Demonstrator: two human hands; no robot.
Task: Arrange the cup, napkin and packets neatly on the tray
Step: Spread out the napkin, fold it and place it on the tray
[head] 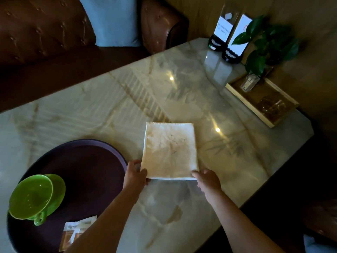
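A folded cream napkin [169,151] lies flat on the marble table, to the right of the round dark purple tray [87,161]. My left hand [135,173] pinches the napkin's near left corner. My right hand [207,179] pinches its near right corner. A green cup [31,196] stands on a green saucer at the tray's left side. Packets [76,230] lie on the tray's near part, partly hidden by my left forearm.
A wooden tray [262,101] with a glass and a small holder stands at the table's far right, beside a potted plant [262,48] and two card stands [228,37]. A brown leather sofa with a pale cushion [113,21] lies beyond the table.
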